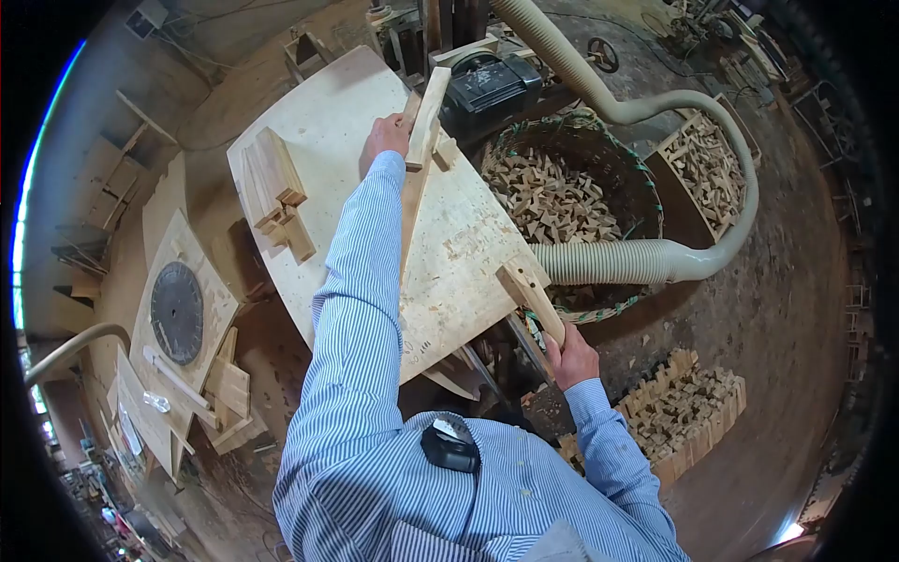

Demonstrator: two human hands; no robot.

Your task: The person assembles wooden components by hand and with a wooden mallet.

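1. Wooden strip (427,114) is lying at the far edge of the surface (468,253), beside the dark motor (487,86). Its long axis is running away from the person, leaning slightly to the right at its far end.
2. Left hand (388,137) is reaching out at full arm's length and curling around the strip's left side near its lower end. It is clearly the nearer hand, already touching the strip.
3. Right hand (572,357) is staying well apart, off the near right corner of the surface. It is closing in a fist around the lower end of a wooden stick (532,298), whose upper end is resting on that corner and pointing up-left toward the strip.
4. A thin batten (408,220) seems to be running from under the strip back toward the person, partly hidden by the striped sleeve.
5. Counting what is showing:
   - two hands, both gripping wood
   - one strip and one stick
   - one stack of blocks (273,187) at the left edge of the surface, its piece count being unclear
   - one woven basket (646,183) of offcuts just beyond the right edge
   - one pale hose (637,262) crossing the basket
   - one crate (708,169) of offcuts farther right
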